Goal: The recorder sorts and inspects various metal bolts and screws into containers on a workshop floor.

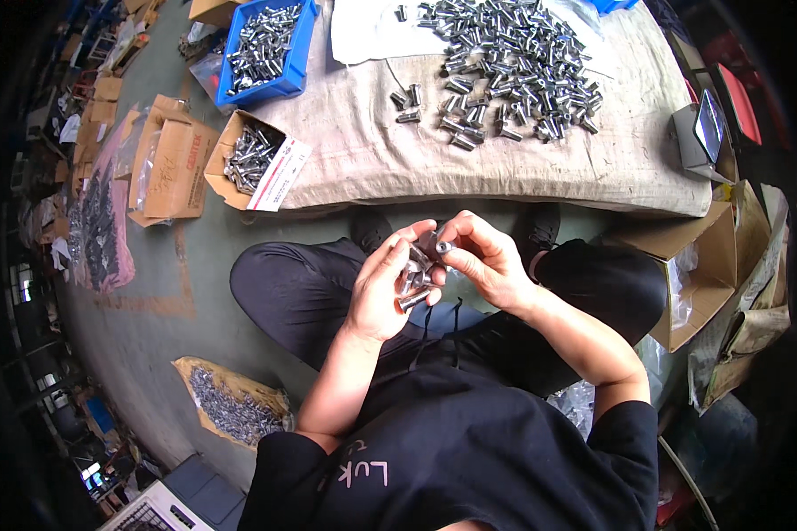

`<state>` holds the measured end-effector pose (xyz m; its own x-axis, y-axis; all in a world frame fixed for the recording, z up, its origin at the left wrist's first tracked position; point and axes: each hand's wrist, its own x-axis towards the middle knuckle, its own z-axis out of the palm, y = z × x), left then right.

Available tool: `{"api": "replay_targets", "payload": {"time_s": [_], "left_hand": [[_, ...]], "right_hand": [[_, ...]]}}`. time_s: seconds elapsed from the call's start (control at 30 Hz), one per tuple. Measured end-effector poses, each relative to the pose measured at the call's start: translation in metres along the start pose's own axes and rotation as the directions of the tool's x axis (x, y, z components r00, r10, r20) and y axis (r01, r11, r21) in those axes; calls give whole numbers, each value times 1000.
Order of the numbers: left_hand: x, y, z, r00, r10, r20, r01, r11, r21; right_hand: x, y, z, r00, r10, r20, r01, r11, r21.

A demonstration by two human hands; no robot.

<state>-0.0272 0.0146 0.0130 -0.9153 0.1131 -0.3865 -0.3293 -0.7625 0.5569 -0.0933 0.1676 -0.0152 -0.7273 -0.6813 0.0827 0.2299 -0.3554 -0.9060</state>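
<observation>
My left hand [376, 296] is cupped above my lap, its fingers curled round several shiny metal sleeves [413, 281]. One of them sticks out past the lower fingers. Between thumb and fingertips, my right hand [496, 265] pinches a single metal sleeve [444, 247], its round end with a dark hole facing up. The two hands meet at the fingertips. Beyond them, a large pile of similar metal sleeves [522, 66] lies on the cloth-covered table [354, 146], and a few sleeves [407, 104] lie apart to its left.
A blue bin [297, 75] and an open carton [279, 177], both holding metal parts, stand at the table's left edge. Another carton [177, 168] sits left of them. An open cardboard box [695, 265] is at the right. Small parts lie on a brown sheet [230, 429] on the floor.
</observation>
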Motion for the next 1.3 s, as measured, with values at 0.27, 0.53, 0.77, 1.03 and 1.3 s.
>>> {"api": "replay_targets", "payload": {"time_s": [0.27, 0.53, 0.77, 1.03, 1.3], "left_hand": [[-2, -6, -10, 994, 108, 2, -108, 992, 69], [1, -4, -13, 987, 32, 159, 0, 980, -197], [1, -4, -13, 986, -19, 163, 35, 995, -97], [3, -13, -12, 994, -28, 108, 32, 999, -36], [5, -16, -12, 998, -22, -66, 21, 1000, -18]], "right_hand": [[-3, -2, 1, 994, 105, -40, -98, 984, 148], [-4, 3, 4, 997, 67, -39, -60, 986, 156], [-6, 2, 4, 984, 173, -52, -161, 970, 184], [-7, -3, 6, 994, 102, -46, -95, 985, 141], [-5, 6, 0, 987, -160, -32, 147, 958, -247]]}}
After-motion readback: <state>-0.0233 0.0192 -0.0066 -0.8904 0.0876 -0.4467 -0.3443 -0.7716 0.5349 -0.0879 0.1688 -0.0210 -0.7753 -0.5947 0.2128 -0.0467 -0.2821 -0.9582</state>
